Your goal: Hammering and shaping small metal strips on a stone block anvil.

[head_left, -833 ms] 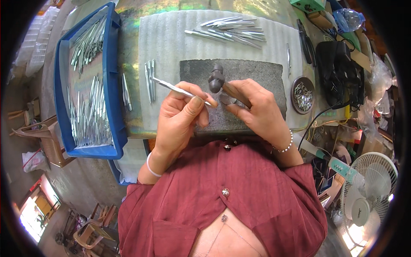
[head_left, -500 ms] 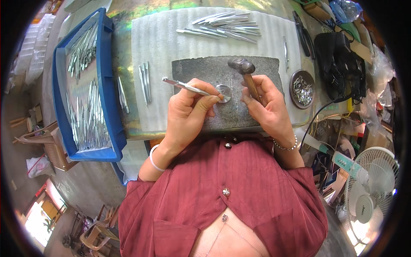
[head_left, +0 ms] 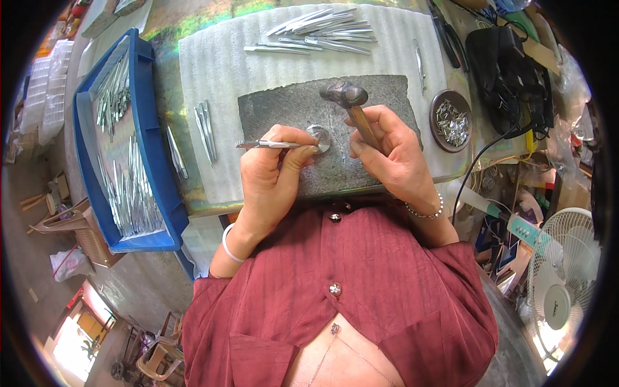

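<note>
My left hand (head_left: 274, 161) pinches a slim silver metal piece (head_left: 261, 144), held nearly level, its ridged end pointing left. The other end is at a small round metal block (head_left: 318, 138) on a dark grey slab (head_left: 271, 104); my fingertips partly hide where they meet. My right hand (head_left: 392, 149) is closed round the wooden handle of a hammer (head_left: 344, 94), gripped close to its dark metal head. The hammer head is raised over the slab, apart from the silver piece.
A pile of similar silver pieces (head_left: 322, 31) lies on white foam sheet (head_left: 216, 64) beyond the slab. A blue tray (head_left: 173, 206) holds more at left. At right are a brown dish of small metal bits (head_left: 452, 122), black-handled pliers (head_left: 449, 42), a black cable and a fan (head_left: 561, 277).
The silver piece has tilted from slanting to nearly level in my left hand. My right hand still holds the hammer. The whole view has shifted slightly.
</note>
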Demonstrator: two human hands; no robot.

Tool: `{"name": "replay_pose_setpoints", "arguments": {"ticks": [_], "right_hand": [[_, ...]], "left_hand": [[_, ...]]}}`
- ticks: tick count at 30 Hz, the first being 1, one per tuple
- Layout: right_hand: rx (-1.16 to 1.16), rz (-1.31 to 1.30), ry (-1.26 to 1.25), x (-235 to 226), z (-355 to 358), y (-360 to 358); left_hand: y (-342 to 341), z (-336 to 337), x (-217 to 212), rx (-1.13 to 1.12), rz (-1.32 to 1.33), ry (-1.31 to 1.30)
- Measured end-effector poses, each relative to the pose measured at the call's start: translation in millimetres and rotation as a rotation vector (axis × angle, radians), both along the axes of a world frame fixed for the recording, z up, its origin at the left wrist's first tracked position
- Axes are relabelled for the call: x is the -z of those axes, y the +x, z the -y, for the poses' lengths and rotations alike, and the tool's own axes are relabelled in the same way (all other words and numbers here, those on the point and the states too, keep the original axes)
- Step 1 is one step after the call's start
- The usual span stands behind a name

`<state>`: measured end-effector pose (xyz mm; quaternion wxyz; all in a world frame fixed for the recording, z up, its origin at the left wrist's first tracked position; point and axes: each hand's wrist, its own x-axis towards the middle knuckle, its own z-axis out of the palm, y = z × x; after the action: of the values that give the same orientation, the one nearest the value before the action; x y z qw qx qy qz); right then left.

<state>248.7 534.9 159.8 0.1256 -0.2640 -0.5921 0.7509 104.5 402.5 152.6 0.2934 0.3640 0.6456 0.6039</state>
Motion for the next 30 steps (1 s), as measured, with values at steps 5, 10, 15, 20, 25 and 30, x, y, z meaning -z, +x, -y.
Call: {"name": "replay_pose_setpoints", "arguments": {"ticks": [5,10,15,20,25,30], "right_hand": [[-0.012,0.032,0.007,-1,1,0],[-0.017,0.04,0.04,1,1,2],[-0.022,0.084,0.051,-1,1,0],[-0.007,0.074,0.091,2,1,1],[0.02,0.005,0.049,-1,4,-1],[0.035,-0.073,-0.148,-27,13,-4]], "left_hand": [[-1,1,-1,0.009,-0.027,-0.004],[-2,-1,-1,0.018,-0.039,-0.004],[-2,-1,-2,0.016,-0.062,-0.016],[-1,-2,-1,0.009,-0.058,-0.018],[-1,-3,-2,0.044,-0.47,0.013],[4,-4,-5,0.05,-0.739,0.007]]}}
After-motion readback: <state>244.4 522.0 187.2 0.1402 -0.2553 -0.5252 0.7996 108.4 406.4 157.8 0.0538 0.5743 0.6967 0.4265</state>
